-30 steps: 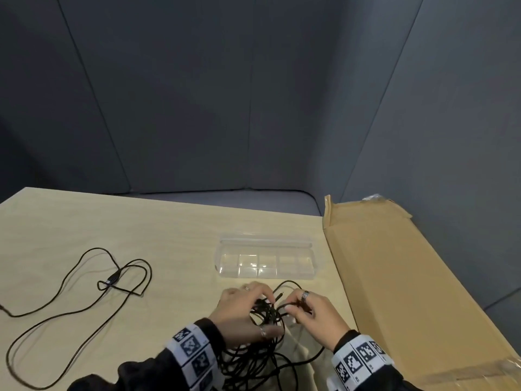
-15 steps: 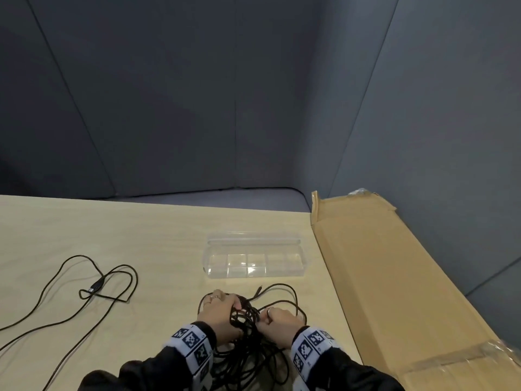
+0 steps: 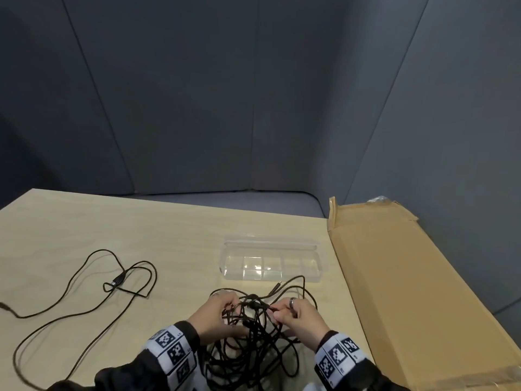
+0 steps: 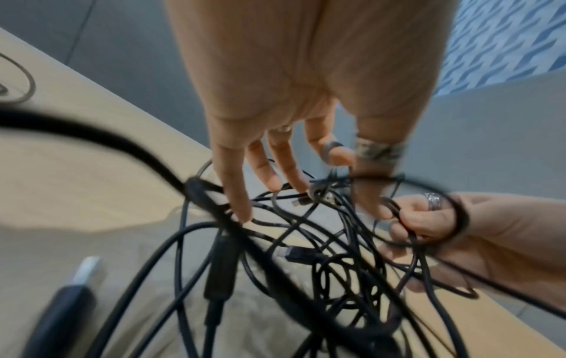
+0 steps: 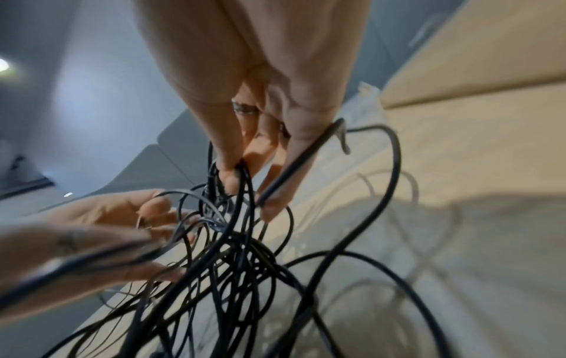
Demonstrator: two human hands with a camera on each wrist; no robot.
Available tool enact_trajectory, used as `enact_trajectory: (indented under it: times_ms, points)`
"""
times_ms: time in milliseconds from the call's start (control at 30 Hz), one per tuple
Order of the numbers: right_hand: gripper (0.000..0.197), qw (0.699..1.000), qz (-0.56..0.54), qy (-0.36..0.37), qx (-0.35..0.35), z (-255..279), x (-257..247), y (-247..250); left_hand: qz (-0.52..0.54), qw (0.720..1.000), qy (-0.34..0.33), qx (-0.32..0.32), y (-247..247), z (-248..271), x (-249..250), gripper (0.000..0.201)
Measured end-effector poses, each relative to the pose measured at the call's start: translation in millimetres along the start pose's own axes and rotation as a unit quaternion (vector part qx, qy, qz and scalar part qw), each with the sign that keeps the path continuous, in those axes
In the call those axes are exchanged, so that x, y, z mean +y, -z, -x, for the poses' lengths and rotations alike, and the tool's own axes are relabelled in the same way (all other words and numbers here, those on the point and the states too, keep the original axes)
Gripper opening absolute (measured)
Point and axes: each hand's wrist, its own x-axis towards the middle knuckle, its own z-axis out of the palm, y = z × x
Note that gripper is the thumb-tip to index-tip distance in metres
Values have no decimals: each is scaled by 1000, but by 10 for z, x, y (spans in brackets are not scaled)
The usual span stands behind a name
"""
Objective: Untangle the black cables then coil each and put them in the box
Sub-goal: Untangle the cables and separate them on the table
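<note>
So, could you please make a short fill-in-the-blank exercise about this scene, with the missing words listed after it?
1. Both hands work on a tangle of cables whose colour is ____.
2. The clear box holds ____ cables.
3. One loose cable lies on the table on the person's ____ side.
4. The right hand wears a ring and ____ a strand, while the left hand reaches into the tangle.

Missing words: black; no; left; pinches
</note>
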Motion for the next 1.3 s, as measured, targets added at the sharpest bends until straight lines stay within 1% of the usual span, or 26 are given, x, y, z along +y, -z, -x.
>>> enact_trajectory:
  times_ms: [67, 167, 200, 233, 300, 367, 467, 600, 700, 733, 767, 800, 833, 867, 900, 933, 967, 1000, 1033, 1067, 1133, 1167, 1200, 1233, 1267, 1300]
  points:
    - [16, 998, 43, 48, -3, 61, -130, 12, 28, 999, 7, 35, 7, -11, 6, 38]
    - [19, 996, 44, 77, 13, 117, -290, 63, 22, 998, 0, 54, 34, -48, 40, 23]
    - [18, 996, 37, 80, 30, 135, -333, 103, 16, 998, -2, 53, 54, -52, 31, 23]
    - [18, 996, 17, 76, 49, 147, -379, 158, 7, 999, 10, 49, 78, -48, 13, 29]
    - [17, 991, -82, 60, 83, 180, -449, 292, -8, 998, 47, 31, 109, -49, -85, 42]
    - [17, 976, -169, 59, 127, 204, -506, 461, -22, 997, 78, 14, 136, -39, -180, 46]
    - [19, 950, -223, 82, 202, 235, -546, 716, -7, 992, 125, 20, 196, -26, -289, 35]
    - [20, 927, -217, 124, 281, 343, -555, 945, 48, 982, 176, 48, 220, -34, -372, 37]
    - [22, 904, -236, 156, 321, 400, -593, 1016, 36, 980, 186, 67, 226, -40, -355, 34]
    - [22, 898, -247, 159, 327, 398, -611, 1015, 13, 981, 171, 95, 217, -30, -317, 30]
    - [22, 894, -261, 155, 329, 388, -626, 1003, -17, 981, 135, 138, 194, 2, -253, 26]
    - [20, 892, -276, 147, 327, 368, -644, 980, -40, 980, 75, 178, 158, 36, -172, 22]
    - [19, 891, -288, 138, 324, 343, -655, 947, -59, 980, -5, 189, 112, 92, -57, 21]
    - [17, 891, -295, 130, 318, 319, -665, 911, -87, 978, -88, 166, 53, 155, 73, 23]
    - [16, 893, -299, 124, 313, 298, -675, 876, -130, 973, -156, 114, -33, 210, 146, 25]
    - [15, 894, -302, 121, 308, 280, -686, 845, -194, 957, -208, 53, -116, 237, 182, 27]
    - [15, 895, -305, 120, 304, 265, -696, 822, -272, 929, -250, 1, -217, 249, 160, 30]
    - [16, 896, -306, 120, 299, 252, -699, 807, -354, 898, -258, -39, -305, 237, 94, 32]
    - [16, 898, -305, 119, 294, 243, -696, 799, -410, 877, -242, -66, -353, 227, 93, 34]
    - [16, 902, -298, 116, 289, 234, -680, 798, -441, 867, -212, -89, -369, 213, 122, 34]
    - [15, 921, -252, 104, 278, 223, -601, 814, -491, 847, -189, -75, -361, 191, 218, 24]
    - [16, 933, -217, 98, 270, 222, -547, 827, -498, 841, -197, -70, -362, 168, 229, 20]
    - [18, 945, -180, 93, 259, 221, -490, 843, -493, 841, -208, -79, -337, 168, 244, 20]
    - [20, 954, -145, 84, 247, 224, -433, 862, -479, 845, -227, -71, -316, 174, 247, 19]
    - [22, 963, -111, 71, 234, 225, -380, 879, -453, 860, -226, -62, -263, 194, 292, 13]
    - [24, 971, -75, 54, 219, 232, -334, 885, -403, 882, -241, -36, -234, 194, 263, 9]
